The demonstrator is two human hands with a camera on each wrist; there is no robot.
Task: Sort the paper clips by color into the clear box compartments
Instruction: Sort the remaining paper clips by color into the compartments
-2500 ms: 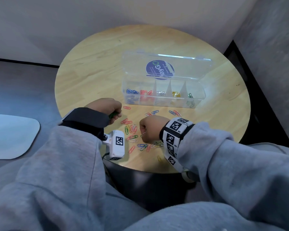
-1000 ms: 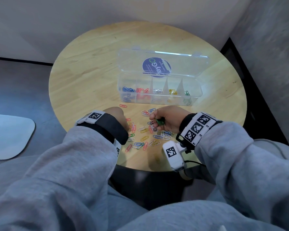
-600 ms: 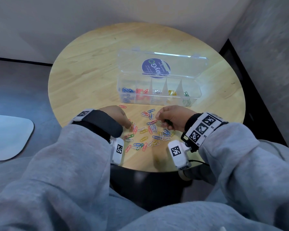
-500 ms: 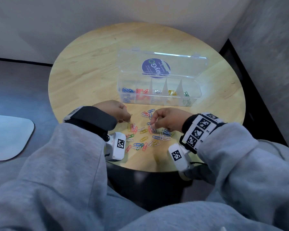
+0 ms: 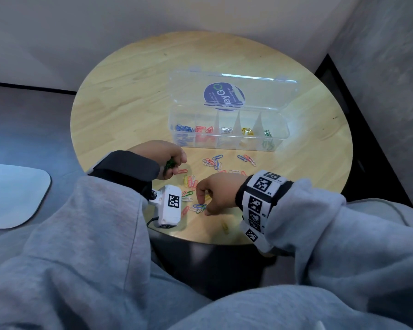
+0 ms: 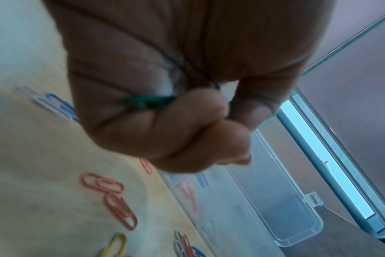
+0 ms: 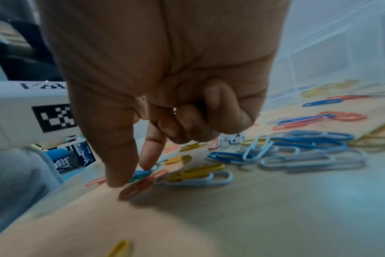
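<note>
The clear box (image 5: 228,145) stands open at mid table, with blue, red, white, yellow and green clips in separate compartments from left to right. Loose paper clips (image 5: 214,161) of mixed colours lie scattered in front of it. My left hand (image 5: 174,166) is curled into a fist round green clips (image 6: 147,102), left of the pile. My right hand (image 5: 202,206) is lowered onto the near part of the pile. Its thumb (image 7: 119,156) and index finger (image 7: 152,149) pinch a green clip (image 7: 141,174) on the table, and the other fingers are curled.
The round wooden table (image 5: 129,96) has bare wood at the left and back. The box lid (image 5: 234,91) stands upright behind the compartments. One yellow clip (image 5: 224,226) lies alone near the front edge. My left wrist camera (image 5: 168,206) hangs beside the pile.
My right hand has drawn back toward me and lowered its thumb and index finger onto the near clips. My left hand stays left of the pile with green clips in its fist.
</note>
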